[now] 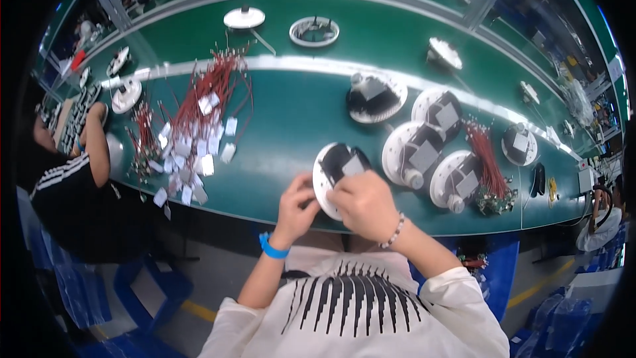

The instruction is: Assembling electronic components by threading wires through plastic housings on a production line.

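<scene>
Just over the near edge of the green workbench, a round white disc unit (322, 184) with a black housing and a pale label is held tilted on its side. My right hand (366, 207) is closed on its right side, covering part of the label and the lower rim. At the opposite rim is my left hand (295, 208), fingers bent and thumb toward the disc; its exact contact is hard to make out. More disc units of this kind lie to the right, the nearest being a white one with a black housing (412, 152).
Red wire bundles with white tags (192, 139) spread over the left of the bench (278, 126). Another red wire bundle (487, 159) lies right of the units. Several discs rest along the far strip. A co-worker (73, 179) works at the left; blue crates (149, 292) stand below.
</scene>
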### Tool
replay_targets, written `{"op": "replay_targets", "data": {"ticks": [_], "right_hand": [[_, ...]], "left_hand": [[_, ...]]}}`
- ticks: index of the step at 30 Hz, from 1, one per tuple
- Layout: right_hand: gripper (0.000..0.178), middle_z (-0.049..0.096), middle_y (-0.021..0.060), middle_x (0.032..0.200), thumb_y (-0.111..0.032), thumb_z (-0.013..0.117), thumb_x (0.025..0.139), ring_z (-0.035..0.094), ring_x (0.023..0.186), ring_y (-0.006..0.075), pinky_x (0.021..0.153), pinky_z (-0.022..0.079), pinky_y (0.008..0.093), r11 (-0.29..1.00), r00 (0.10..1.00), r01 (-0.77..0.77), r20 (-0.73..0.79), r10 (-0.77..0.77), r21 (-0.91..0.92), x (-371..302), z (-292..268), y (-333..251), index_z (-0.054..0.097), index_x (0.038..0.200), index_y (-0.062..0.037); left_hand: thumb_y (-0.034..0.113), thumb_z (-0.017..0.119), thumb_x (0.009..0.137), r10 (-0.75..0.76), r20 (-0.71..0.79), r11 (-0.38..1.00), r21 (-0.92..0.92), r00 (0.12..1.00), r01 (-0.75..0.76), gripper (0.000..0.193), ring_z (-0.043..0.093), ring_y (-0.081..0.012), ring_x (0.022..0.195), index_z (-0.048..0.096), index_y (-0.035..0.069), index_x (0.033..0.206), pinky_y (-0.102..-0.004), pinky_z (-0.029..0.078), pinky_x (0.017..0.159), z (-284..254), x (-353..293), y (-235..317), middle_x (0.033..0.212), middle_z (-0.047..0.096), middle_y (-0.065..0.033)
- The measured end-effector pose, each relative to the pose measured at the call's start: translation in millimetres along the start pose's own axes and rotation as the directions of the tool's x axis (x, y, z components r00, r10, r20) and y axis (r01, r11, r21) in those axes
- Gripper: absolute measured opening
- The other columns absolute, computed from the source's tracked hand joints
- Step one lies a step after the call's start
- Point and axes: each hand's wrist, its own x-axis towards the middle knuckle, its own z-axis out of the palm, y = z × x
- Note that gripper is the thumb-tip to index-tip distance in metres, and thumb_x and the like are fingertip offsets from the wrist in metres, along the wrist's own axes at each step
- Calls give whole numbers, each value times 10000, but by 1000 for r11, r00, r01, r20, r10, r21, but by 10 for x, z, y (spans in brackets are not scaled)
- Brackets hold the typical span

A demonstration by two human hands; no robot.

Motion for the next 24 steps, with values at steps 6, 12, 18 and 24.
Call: {"op": "replay_targets", "data": {"ticks": [6, 12, 18, 24], "right_hand": [[186, 537, 42, 727, -162, 627, 617, 512, 694, 200, 646, 350, 320, 992, 994, 5, 108, -19, 122, 106, -197, -16, 602, 779, -74], [373, 555, 154, 974, -335, 527, 760, 521, 906, 290, 823, 380, 360, 771, 983, -40, 162, -83, 635, 740, -136, 126, 572, 915, 2], [437, 545, 170, 545, -386, 465, 784, 548, 553, 343, 534, 450, 413, 976, 955, -184, 258, 149, 117, 764, 259, 192, 602, 550, -44], [420, 554, 182, 569, -366, 466, 784, 562, 585, 339, 581, 466, 400, 929, 918, -320, 302, 256, 184, 983, 199, 267, 607, 585, -23]], "left_hand": [[-36, 554, 673, 21, 9, 999, -45, 1000, -20, 152, 547, -213, 890, 595, -47, 819, -277, 431, 734, -66, -51, 50, 1004, 532, -142], [8, 561, 735, -134, 165, 907, -376, 977, 188, 68, 531, -109, 737, 570, -57, 753, -230, 434, 644, -175, -33, -63, 841, 574, -79], [43, 441, 795, -306, -66, 917, -289, 950, 275, 91, 569, -116, 632, 514, -7, 773, -230, 468, 548, -480, 292, -137, 732, 594, -76], [104, 403, 827, -331, -62, 942, -81, 942, 326, 153, 593, -163, 567, 474, 10, 730, -229, 476, 480, -1109, 974, 75, 734, 607, -147]]}}
